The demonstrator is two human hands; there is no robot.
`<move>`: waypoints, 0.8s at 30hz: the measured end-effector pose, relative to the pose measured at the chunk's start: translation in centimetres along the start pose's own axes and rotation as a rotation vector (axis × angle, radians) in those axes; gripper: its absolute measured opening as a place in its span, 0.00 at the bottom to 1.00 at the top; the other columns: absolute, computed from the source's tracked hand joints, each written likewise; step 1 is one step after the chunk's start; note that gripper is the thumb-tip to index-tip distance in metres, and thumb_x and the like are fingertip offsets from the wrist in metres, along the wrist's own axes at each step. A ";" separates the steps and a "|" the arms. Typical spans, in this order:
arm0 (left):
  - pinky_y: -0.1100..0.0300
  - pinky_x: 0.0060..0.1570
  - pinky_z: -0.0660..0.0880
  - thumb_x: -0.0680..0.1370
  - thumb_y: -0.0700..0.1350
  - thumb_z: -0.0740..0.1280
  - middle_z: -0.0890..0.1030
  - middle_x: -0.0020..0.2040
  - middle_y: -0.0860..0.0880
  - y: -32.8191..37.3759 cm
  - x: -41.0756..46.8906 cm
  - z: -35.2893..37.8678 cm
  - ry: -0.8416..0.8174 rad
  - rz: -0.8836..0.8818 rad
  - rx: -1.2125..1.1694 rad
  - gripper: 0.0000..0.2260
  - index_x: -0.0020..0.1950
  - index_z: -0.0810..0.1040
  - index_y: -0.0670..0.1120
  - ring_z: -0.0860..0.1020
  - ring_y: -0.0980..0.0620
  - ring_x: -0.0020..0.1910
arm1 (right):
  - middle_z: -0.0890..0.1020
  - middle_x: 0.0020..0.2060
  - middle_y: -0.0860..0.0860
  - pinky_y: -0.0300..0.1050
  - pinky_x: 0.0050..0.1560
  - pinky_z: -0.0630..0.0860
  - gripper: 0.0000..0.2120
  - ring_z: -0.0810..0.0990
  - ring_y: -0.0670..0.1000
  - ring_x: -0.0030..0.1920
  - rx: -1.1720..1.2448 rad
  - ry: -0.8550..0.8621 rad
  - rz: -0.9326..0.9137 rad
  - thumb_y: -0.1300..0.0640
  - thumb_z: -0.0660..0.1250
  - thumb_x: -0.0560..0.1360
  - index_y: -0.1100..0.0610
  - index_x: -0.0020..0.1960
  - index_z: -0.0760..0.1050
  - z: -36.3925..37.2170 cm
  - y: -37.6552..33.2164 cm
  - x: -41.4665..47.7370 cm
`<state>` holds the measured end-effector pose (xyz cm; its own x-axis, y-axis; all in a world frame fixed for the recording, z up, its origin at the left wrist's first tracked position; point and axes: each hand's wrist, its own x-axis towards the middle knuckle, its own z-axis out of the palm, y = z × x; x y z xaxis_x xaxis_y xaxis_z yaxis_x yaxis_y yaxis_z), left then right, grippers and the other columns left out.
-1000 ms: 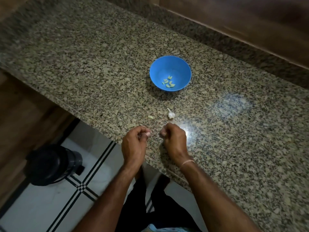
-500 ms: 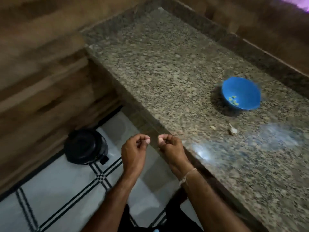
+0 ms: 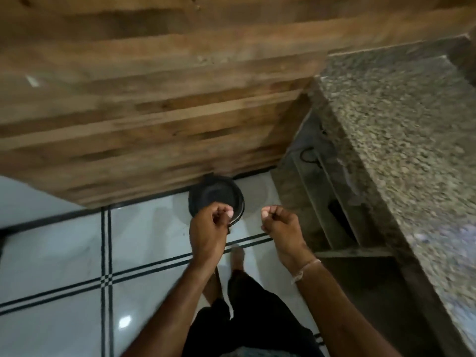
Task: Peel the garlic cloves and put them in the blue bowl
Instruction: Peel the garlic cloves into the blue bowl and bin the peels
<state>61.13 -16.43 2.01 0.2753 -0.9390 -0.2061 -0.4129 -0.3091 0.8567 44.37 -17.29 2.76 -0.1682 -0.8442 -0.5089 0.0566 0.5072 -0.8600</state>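
Both hands hang over the tiled floor, left of the granite counter [image 3: 412, 150]. My left hand [image 3: 210, 228] has its fingers curled with the thumb pressed to the fingertips, just in front of a black round bin [image 3: 216, 194]. My right hand [image 3: 280, 228] is closed in a fist beside it, a thread band on its wrist. Nothing shows inside either hand. The blue bowl and the garlic are out of view.
A wooden panel wall [image 3: 154, 99] rises behind the bin. White floor tiles [image 3: 64, 253] with black stripes lie below. Open stone shelves [image 3: 322, 202] sit under the counter at right. My bare foot [image 3: 237, 256] stands below the hands.
The view swung left, away from the counter; bowl and garlic slid out of sight. Both hands left the counter edge, still curled, and now hover by the black bin.
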 end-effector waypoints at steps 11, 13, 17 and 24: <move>0.70 0.46 0.73 0.80 0.44 0.73 0.85 0.45 0.59 -6.9 7.6 -3.3 0.073 -0.207 -0.013 0.03 0.49 0.86 0.51 0.82 0.63 0.46 | 0.83 0.39 0.53 0.36 0.42 0.81 0.03 0.81 0.45 0.39 -0.079 -0.074 0.143 0.67 0.68 0.80 0.65 0.51 0.81 9.7 2.9 10.5; 0.68 0.47 0.75 0.80 0.44 0.73 0.86 0.45 0.59 -9.5 9.5 -1.5 0.053 -0.292 -0.017 0.03 0.48 0.86 0.51 0.82 0.62 0.46 | 0.81 0.36 0.52 0.37 0.42 0.80 0.05 0.80 0.45 0.38 -0.102 -0.079 0.197 0.69 0.67 0.80 0.64 0.47 0.80 10.4 5.3 13.0; 0.60 0.47 0.78 0.79 0.44 0.73 0.86 0.42 0.56 -17.0 13.7 3.5 -0.001 -0.491 -0.006 0.04 0.45 0.86 0.51 0.83 0.59 0.44 | 0.81 0.32 0.50 0.40 0.41 0.77 0.14 0.79 0.46 0.34 -0.090 -0.079 0.334 0.73 0.64 0.81 0.59 0.41 0.79 11.6 12.0 19.4; 0.51 0.51 0.82 0.77 0.47 0.75 0.86 0.43 0.50 -29.5 24.0 14.3 -0.030 -0.757 -0.030 0.09 0.38 0.81 0.53 0.84 0.47 0.46 | 0.82 0.45 0.58 0.44 0.48 0.78 0.03 0.79 0.53 0.43 0.024 0.048 0.550 0.69 0.69 0.80 0.67 0.51 0.81 15.2 25.8 33.9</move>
<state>67.46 -32.03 -34.98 0.4506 -0.4755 -0.7555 -0.0960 -0.8672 0.4886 55.04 -35.45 -37.22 -0.1521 -0.4465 -0.8818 0.1715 0.8667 -0.4684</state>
